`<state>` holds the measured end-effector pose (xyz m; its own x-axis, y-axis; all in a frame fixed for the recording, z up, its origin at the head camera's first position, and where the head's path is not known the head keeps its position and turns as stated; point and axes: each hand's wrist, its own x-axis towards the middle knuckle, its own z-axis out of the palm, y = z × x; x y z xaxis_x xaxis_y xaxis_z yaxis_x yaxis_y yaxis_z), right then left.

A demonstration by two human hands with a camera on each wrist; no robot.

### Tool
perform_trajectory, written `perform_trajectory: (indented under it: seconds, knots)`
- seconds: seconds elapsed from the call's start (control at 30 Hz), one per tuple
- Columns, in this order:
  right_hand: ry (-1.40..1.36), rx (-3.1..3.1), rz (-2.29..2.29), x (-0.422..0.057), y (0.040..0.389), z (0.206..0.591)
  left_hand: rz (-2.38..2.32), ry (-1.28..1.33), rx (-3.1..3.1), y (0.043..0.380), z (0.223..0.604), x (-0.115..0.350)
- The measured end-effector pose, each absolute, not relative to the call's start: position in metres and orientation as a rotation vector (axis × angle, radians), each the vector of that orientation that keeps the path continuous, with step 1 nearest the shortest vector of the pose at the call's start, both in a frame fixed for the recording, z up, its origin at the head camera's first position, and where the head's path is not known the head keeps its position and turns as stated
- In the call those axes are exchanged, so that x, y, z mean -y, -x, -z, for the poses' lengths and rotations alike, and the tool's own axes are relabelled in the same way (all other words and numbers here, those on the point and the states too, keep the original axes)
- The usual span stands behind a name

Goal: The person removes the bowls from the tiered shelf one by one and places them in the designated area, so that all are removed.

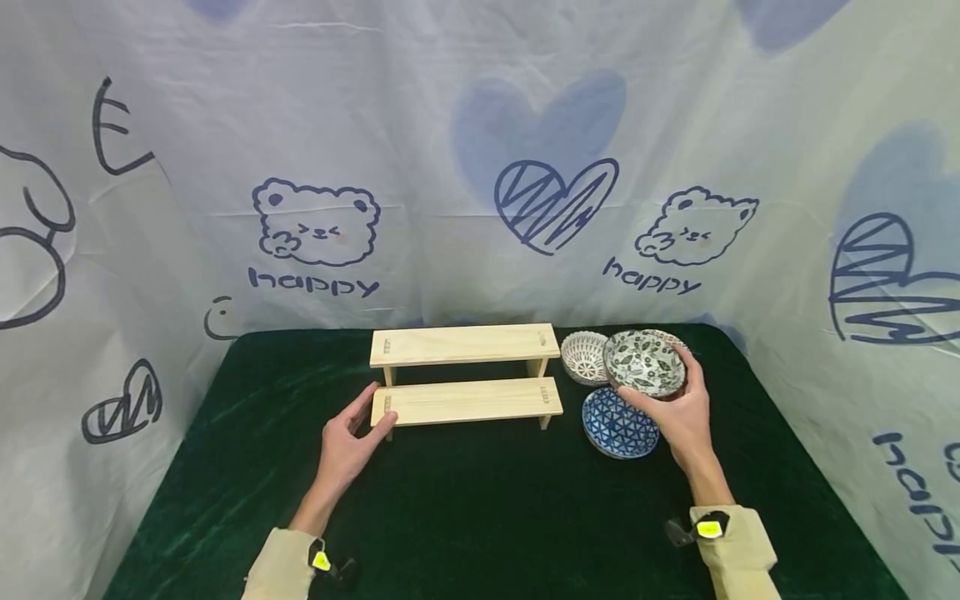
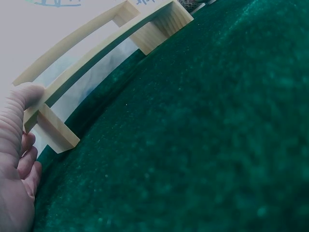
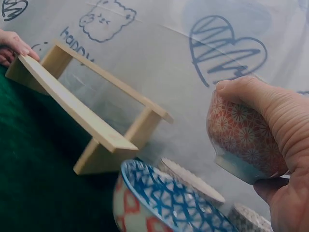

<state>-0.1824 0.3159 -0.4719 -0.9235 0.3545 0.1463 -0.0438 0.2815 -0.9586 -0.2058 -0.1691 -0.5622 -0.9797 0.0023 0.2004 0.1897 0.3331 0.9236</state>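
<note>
My right hand (image 1: pixel 684 408) holds a bowl (image 1: pixel 645 362) with a dark leaf pattern inside, thumb and fingers spread around its sides. In the right wrist view, this bowl (image 3: pixel 244 137) shows a red flower pattern outside and a pale foot, raised above the other bowls. A two-step wooden stand (image 1: pixel 465 402) lies to the left of the bowls. At its lower step's left end, my left hand (image 1: pixel 348 437) grips the board; the left wrist view has the thumb (image 2: pixel 29 94) on the board and the other fingers below it.
A blue patterned bowl (image 1: pixel 621 423) sits just right of the stand, in front of a white scalloped bowl (image 1: pixel 585 357). Behind the held bowl peeks another reddish rim (image 1: pixel 667 337). Dark green cloth (image 1: pixel 480 508) covers the table, with printed white curtains (image 1: pixel 435 267) around it.
</note>
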Motion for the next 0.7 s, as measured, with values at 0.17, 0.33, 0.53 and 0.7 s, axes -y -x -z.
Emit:
perform_trajectory:
  seconds: [0.17,0.33,0.53,0.7]
  knots:
    - [0.385,2.219,-1.648,-0.330,0.172,0.478,1.706,0.172,2.436,0.206,0.563,0.169]
    - [0.495,2.229,-1.610,-0.342,0.163,0.483,1.704,0.181,2.430,0.206,0.562,0.169]
    - [0.585,2.237,-1.565,-0.358,0.152,0.493,1.723,0.184,2.424,0.206,0.561,0.168]
    - [0.633,2.238,-1.534,-0.369,0.145,0.504,1.733,0.181,2.422,0.206,0.561,0.168]
